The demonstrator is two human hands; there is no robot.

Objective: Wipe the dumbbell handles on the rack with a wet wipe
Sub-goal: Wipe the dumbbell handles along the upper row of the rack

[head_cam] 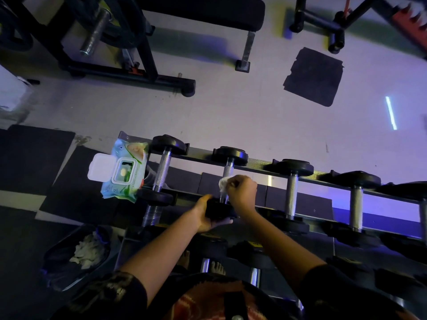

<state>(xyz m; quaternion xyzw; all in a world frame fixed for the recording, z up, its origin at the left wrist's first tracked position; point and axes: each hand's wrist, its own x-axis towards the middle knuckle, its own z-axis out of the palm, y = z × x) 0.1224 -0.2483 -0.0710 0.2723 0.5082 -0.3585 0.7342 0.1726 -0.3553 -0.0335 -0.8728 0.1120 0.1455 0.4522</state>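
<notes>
Reaching forward from the bottom edge of the head view, both bare forearms meet over the second dumbbell [231, 155] from the left on the top tier of the rack [261, 164]. The left hand [206, 215] cups the near weight head of that dumbbell, thumb on top and fingers curled underneath. The right hand [241, 192] sits just beyond it, knuckles up. Its fingers are closed in a fist round a bunched white wet wipe [223, 183] pressed against the knurled handle [228, 168]. A tuft of the wipe sticks out to the left of the fist.

The right hand covers the near half of the handle, and its fingertips are out of sight. Dim purple light leaves the lower tier [254, 252] as dark shapes, its dumbbells hard to separate. The frame edge cuts off the rack's right end.

A pack of wipes [126, 181] lies at the left end of the rack, just beside the first dumbbell [161, 172]. Its white lid [100, 167] is flipped open to the left, and something pale shows in the opening. On the floor at lower left, a dark bin [55, 273] holds a heap of crumpled white used wipes [89, 250].
</notes>
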